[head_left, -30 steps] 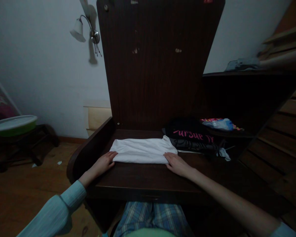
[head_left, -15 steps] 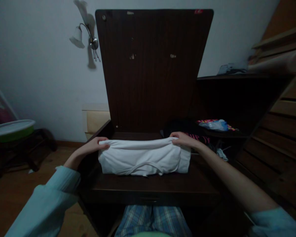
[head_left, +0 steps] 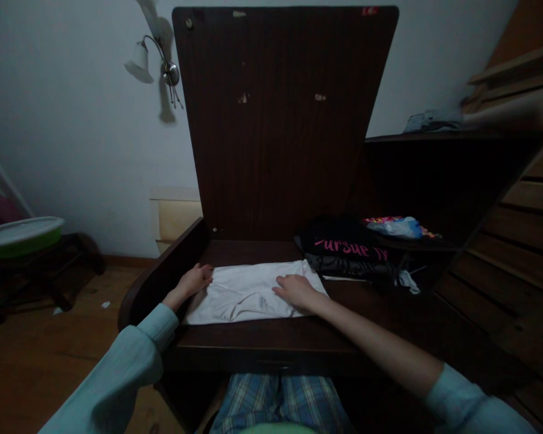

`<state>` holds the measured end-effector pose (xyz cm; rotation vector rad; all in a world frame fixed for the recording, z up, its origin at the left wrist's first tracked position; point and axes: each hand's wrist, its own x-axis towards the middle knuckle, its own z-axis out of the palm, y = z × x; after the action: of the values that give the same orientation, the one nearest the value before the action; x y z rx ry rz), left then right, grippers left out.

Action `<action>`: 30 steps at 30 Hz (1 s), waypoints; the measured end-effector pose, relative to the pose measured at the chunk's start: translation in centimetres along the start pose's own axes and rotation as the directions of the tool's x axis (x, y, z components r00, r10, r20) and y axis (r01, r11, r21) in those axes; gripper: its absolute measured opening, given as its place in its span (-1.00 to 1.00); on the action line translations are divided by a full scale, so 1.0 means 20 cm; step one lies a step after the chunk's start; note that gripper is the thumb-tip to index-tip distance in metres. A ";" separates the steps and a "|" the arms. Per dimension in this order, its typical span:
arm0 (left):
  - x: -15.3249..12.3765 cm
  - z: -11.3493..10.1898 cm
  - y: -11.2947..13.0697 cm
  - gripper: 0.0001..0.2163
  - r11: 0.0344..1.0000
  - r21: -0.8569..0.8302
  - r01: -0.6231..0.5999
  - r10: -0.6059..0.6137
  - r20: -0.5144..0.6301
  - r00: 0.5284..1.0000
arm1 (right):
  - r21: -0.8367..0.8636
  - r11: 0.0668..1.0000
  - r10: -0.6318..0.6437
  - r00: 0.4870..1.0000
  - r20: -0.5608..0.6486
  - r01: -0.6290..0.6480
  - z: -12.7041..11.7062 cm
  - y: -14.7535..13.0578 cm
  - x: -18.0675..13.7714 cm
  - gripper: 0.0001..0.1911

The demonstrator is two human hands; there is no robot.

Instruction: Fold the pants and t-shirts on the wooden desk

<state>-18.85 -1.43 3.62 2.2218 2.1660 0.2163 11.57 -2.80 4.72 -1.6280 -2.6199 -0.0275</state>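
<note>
A folded white T-shirt (head_left: 248,292) lies flat on the dark wooden desk (head_left: 271,337) in front of me, with some creases along its near half. My left hand (head_left: 194,281) rests at its left edge, the fingertips touching the cloth; the hand looks open, with its fingers close together. On the right part of the shirt lies my right hand (head_left: 297,292), palm down and open, its fingers stretched over the fabric.
A pile of dark folded clothes with pink lettering (head_left: 353,248) sits at the desk's back right. Beyond it a shelf (head_left: 438,247) holds a plastic packet (head_left: 396,227). An upright board (head_left: 280,138) backs the desk. At far left, a green basin (head_left: 22,237) stands on a stool.
The T-shirt, held up by its far edge between both hands before, now lies flat on the desk. My left hand has come down slightly rightward; my right hand has moved left and nearer.
</note>
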 end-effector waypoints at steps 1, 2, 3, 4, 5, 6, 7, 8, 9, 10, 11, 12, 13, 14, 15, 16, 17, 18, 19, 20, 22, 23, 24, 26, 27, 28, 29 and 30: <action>-0.03 -0.02 0.01 -0.68 0.998 0.059 -0.006 0.005 0.016 1.000 | -0.008 1.000 -0.001 1.000 0.014 0.001 0.02 -0.04 0.00 -0.60; -0.06 -0.04 0.02 -0.71 0.994 0.111 0.000 -0.003 0.028 1.000 | -0.004 1.000 0.008 1.000 0.016 -0.008 0.04 -0.08 0.02 -0.61; -0.09 -0.06 0.03 -0.73 0.988 0.156 0.011 -0.017 0.038 0.999 | 0.013 1.000 0.024 1.000 0.015 -0.024 0.05 -0.10 0.06 -0.62; -0.13 -0.08 0.06 -0.73 0.980 0.196 0.021 -0.032 0.050 0.998 | 0.039 0.998 0.041 0.999 0.015 -0.042 0.05 -0.13 0.12 -0.61; -0.17 -0.09 0.09 -0.73 0.973 0.227 0.030 -0.046 0.068 0.997 | 0.070 0.996 0.053 0.998 0.020 -0.054 0.05 -0.15 0.18 -0.59; -0.22 -0.11 0.13 -0.73 0.971 0.239 0.019 -0.044 0.098 0.994 | 0.102 0.993 0.053 0.998 0.032 -0.056 0.05 -0.17 0.26 -0.56; -0.26 -0.12 0.17 -0.72 0.974 0.225 -0.012 -0.021 0.143 0.990 | 0.130 0.991 0.038 0.998 0.045 -0.043 0.04 -0.20 0.33 -0.53; -0.30 -0.12 0.22 -0.70 0.983 0.173 -0.063 0.028 0.203 0.979 | 0.155 0.988 0.003 0.998 0.056 -0.012 0.03 -0.23 0.40 -0.51; -0.35 -0.12 0.28 -0.69 0.986 0.063 -0.156 0.132 0.283 0.950 | 0.176 0.984 -0.044 0.997 0.062 0.033 0.03 -0.26 0.46 -0.51; -0.38 -0.12 0.33 -0.68 0.964 -0.098 -0.248 0.267 0.346 0.900 | 0.197 0.977 -0.101 0.992 0.072 0.085 0.02 -0.29 0.49 -0.53; -0.40 -0.12 0.37 -0.68 0.900 -0.303 -0.314 0.421 0.416 0.806 | 0.219 0.964 -0.170 0.982 0.078 0.149 0.02 -0.32 0.51 -0.56; -0.42 -0.12 0.41 -0.68 0.796 -0.501 -0.339 0.574 0.450 0.684 | 0.242 0.946 -0.240 0.968 0.069 0.217 0.02 -0.35 0.51 -0.60; -0.41 -0.12 0.42 -0.67 0.690 -0.647 -0.324 0.682 0.434 0.588 | 0.264 0.924 -0.299 0.954 0.039 0.278 0.03 -0.35 0.50 -0.64; -0.40 -0.12 0.42 -0.65 0.610 -0.734 -0.298 0.740 0.392 0.547 | 0.281 0.903 -0.337 0.942 -0.010 0.326 0.03 -0.35 0.46 -0.66; -0.37 -0.12 0.39 -0.65 0.577 -0.763 -0.291 0.739 0.337 0.583 | 0.288 0.894 -0.339 0.938 -0.069 0.344 0.03 -0.32 0.40 -0.68; -0.33 -0.12 0.36 -0.66 0.601 -0.741 -0.300 0.677 0.272 0.684 | 0.282 0.903 -0.298 0.946 -0.128 0.323 0.03 -0.27 0.34 -0.68; -0.29 -0.12 0.30 -0.67 0.675 -0.672 -0.305 0.548 0.180 0.817 | 0.266 0.928 -0.219 0.960 -0.176 0.260 0.03 -0.21 0.27 -0.68; -0.25 -0.12 0.24 -0.68 0.780 -0.562 -0.275 0.381 0.078 0.921 | 0.232 0.963 -0.092 0.977 -0.193 0.137 0.03 -0.14 0.19 -0.66; -0.22 -0.12 0.18 -0.68 0.884 -0.421 -0.202 0.213 -0.023 0.977 | 0.183 0.983 0.037 0.981 -0.189 -0.001 0.02 -0.06 0.11 -0.60; -0.20 -0.11 0.13 -0.68 0.962 -0.254 -0.102 0.079 -0.098 0.992 | 0.136 0.983 0.145 0.978 -0.148 -0.125 0.02 0.01 0.05 -0.52; -0.19 -0.08 0.05 -0.60 0.991 0.035 0.127 -0.118 -0.182 0.976 | 0.070 0.955 0.289 0.957 -0.032 -0.287 0.02 0.12 -0.05 -0.38; -0.19 -0.07 0.03 -0.57 0.974 0.125 0.189 -0.166 -0.175 0.970 | 0.065 0.944 0.321 0.947 0.025 -0.322 0.02 0.15 -0.08 -0.33; -0.21 -0.05 0.01 -0.55 0.954 0.189 0.233 -0.205 -0.157 0.966 | 0.081 0.939 0.330 0.942 0.067 -0.335 0.03 0.16 -0.09 -0.31; -0.24 -0.02 0.00 -0.55 0.938 0.246 0.244 -0.223 -0.111 0.968 | 0.147 0.935 0.310 0.945 0.103 -0.322 0.05 0.14 -0.07 -0.30; -0.25 0.00 -0.01 -0.57 0.940 0.251 0.229 -0.211 -0.096 0.973 | 0.183 0.933 0.294 0.950 0.105 -0.309 0.06 0.11 -0.05 -0.33; -0.26 0.01 -0.02 -0.59 0.948 0.244 0.203 -0.189 -0.081 0.979 | 0.215 0.931 0.279 0.955 0.100 -0.294 0.08 0.08 -0.03 -0.38; -0.26 0.02 -0.02 -0.61 0.960 0.223 0.171 -0.161 -0.063 0.985 | 0.243 0.928 0.268 0.959 0.087 -0.282 0.10 0.04 0.00 -0.44; -0.26 0.04 -0.02 -0.64 0.972 0.192 0.136 -0.132 -0.038 0.991 | 0.270 0.924 0.264 0.962 0.068 -0.272 0.11 0.01 0.02 -0.51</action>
<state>-19.33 -6.48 2.44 2.1630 2.4360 0.0288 11.39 -2.22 2.51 -1.8721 -2.2661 0.3621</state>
